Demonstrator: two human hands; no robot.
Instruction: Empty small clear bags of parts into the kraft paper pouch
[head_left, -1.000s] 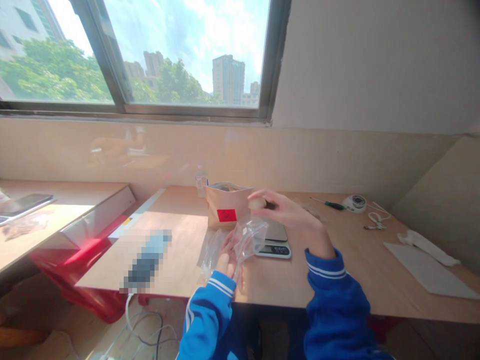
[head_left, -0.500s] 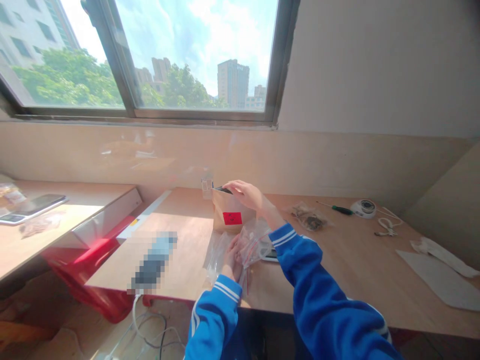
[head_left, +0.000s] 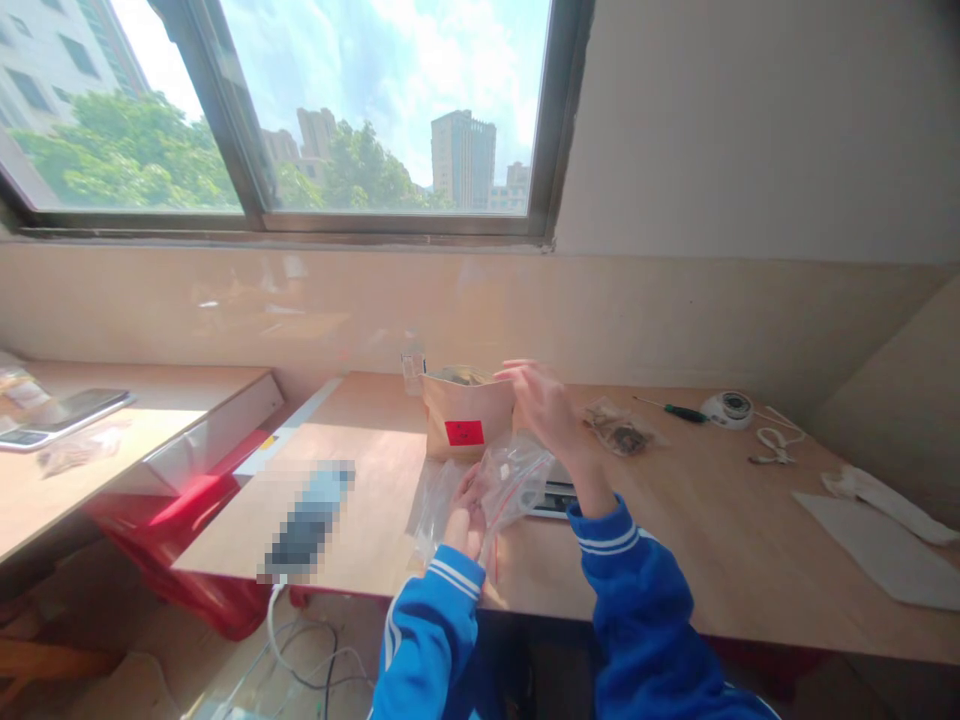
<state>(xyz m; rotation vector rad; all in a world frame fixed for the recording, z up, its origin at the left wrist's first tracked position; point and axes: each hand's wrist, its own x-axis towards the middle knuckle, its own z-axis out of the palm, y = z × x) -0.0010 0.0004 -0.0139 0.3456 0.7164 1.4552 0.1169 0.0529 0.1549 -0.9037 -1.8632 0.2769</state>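
While sunlight falls across it, the wooden table (head_left: 720, 540) carries everything here, with a grey sheet (head_left: 877, 560) lying flat at its right end. Near the table's far edge stands a brown paper bag (head_left: 469, 415) with a red label, its mouth open and upright. The right hand (head_left: 544, 405) hovers just beside the bag's right side, fingers loosely spread; whether it holds anything I cannot tell, it is blurred. In front of the bag, the left hand (head_left: 466, 512) grips a clear zip bag (head_left: 510, 475), held up off the table. A digital scale (head_left: 559, 492) sits partly hidden behind that bag. Further right lie a small packet (head_left: 619, 430) and a green-handled screwdriver (head_left: 671, 408).
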